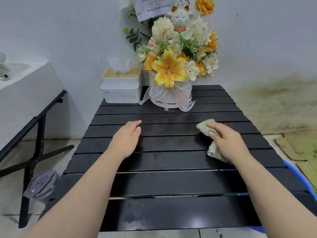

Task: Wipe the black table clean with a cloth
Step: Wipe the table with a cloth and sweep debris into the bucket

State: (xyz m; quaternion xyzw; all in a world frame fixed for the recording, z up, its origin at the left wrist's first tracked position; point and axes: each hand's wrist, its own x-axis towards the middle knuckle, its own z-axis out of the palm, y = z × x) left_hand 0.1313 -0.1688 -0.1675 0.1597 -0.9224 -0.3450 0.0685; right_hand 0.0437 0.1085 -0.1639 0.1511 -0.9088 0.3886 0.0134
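Head: cream fuzzy cloth (205, 127) crumpled on black slatted table (171, 182).

Far-left edge of black slatted table (171, 182) blocked by tissue box (121, 90), flower bouquet (171, 69) just beside it, wall (257, 40) behind both, far-right corner open, mid slats partly taken by left hand (127, 140) and right hand (226, 143) holding cloth (204, 126), near slats open
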